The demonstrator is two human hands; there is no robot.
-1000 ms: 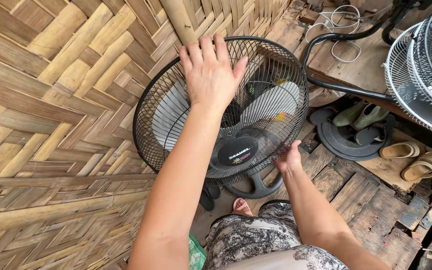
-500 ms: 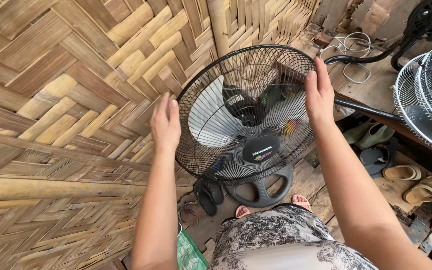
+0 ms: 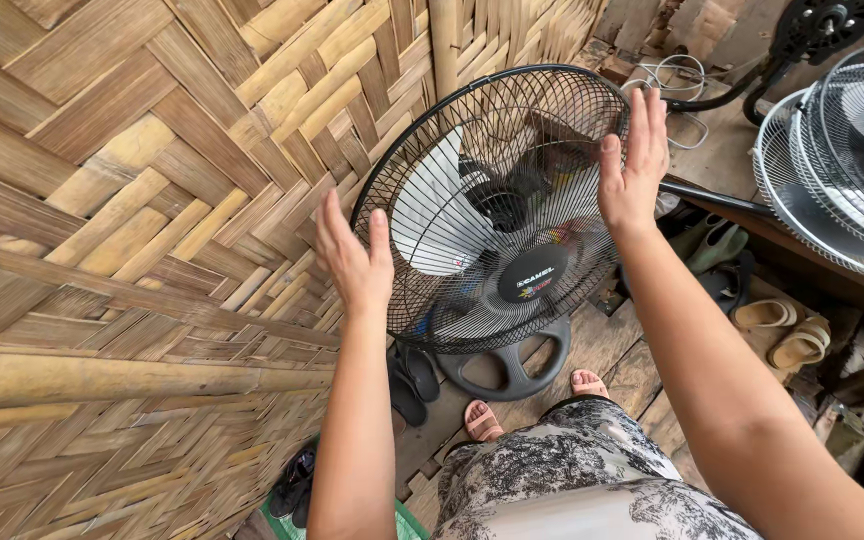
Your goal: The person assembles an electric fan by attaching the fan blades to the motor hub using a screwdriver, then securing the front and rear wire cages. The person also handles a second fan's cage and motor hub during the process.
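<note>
Beside a woven bamboo wall [image 3: 122,250], a black fan [image 3: 497,215] stands on its round base [image 3: 512,365] on the plank floor [image 3: 622,355], its guard face tilted up toward the viewer, its stand axis running roughly upright. Left hand [image 3: 352,260] is raised at the guard's left rim, fingers spread and grasping nothing; contact cannot be told. Right hand [image 3: 632,165] lies flat at the right rim, fingers extended, unclenched. Both forearms reach forward. Sandals [image 3: 782,330] lie to the right.
</note>
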